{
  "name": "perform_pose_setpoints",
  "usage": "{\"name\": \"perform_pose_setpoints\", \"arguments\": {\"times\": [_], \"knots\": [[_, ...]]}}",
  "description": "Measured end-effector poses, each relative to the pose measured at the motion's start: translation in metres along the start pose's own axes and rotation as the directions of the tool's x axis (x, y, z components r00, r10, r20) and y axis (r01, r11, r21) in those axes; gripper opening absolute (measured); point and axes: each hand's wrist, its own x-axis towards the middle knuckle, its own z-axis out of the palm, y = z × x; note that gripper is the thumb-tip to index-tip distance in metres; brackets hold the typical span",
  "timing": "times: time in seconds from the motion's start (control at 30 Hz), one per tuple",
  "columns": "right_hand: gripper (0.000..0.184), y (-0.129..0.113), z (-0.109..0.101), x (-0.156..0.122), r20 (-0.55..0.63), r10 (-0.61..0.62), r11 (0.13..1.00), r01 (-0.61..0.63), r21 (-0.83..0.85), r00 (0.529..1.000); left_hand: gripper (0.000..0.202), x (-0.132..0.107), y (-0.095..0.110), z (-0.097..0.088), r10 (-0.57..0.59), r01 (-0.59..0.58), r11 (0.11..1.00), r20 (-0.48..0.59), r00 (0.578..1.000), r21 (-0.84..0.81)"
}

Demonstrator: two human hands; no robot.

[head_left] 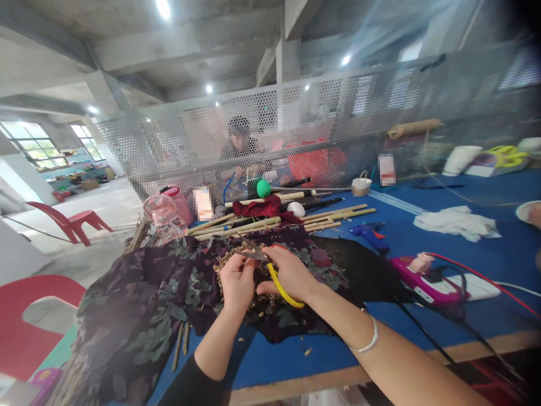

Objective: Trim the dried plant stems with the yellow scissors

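Observation:
My right hand (291,273) is closed around yellow-handled scissors (270,268), whose blades point left over a clump of dry brown fibre (236,259). My left hand (237,282) is closed, pinching that fibre just under the blades. Both hands work over a dark floral cloth (139,304) spread on the blue table (304,352). A silver bangle (367,338) circles my right wrist.
Bamboo sticks (270,221), a dark red cloth (262,207), a green ball (263,188) and pink bottles (169,211) lie beyond. A blue glue gun (372,232), pink power strip (418,279) with cables and a white rag (456,221) sit right. A person sits behind the perforated screen (321,107). Red chairs (71,220) stand left.

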Motion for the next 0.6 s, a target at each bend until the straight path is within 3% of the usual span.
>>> {"name": "perform_pose_setpoints", "arguments": {"times": [0.13, 0.27, 0.4, 0.6], "knots": [[0.07, 0.002, 0.001, 0.0, 0.009, 0.01, 1.0, -0.011, 0.017, 1.0, 0.019, 0.0, 0.002, -0.001, 0.035, -0.035, 0.998, 0.006, 0.999, 0.051], [0.067, 0.004, 0.0, 0.001, 0.007, 0.019, 1.0, -0.019, -0.001, 1.0, 0.02, 0.0, 0.002, -0.001, -0.001, 0.001, 1.0, 0.027, 1.0, 0.005], [0.064, 0.006, -0.004, 0.002, 0.005, 0.016, 1.0, -0.016, -0.009, 1.0, 0.023, 0.004, 0.0, -0.003, -0.106, 0.126, 0.98, 0.129, 0.986, -0.156], [0.064, 0.01, -0.006, 0.003, 0.009, -0.005, 1.0, 0.005, -0.011, 1.0, 0.025, 0.013, -0.009, -0.006, -0.219, 0.337, 0.849, 0.309, 0.926, -0.408]]}}
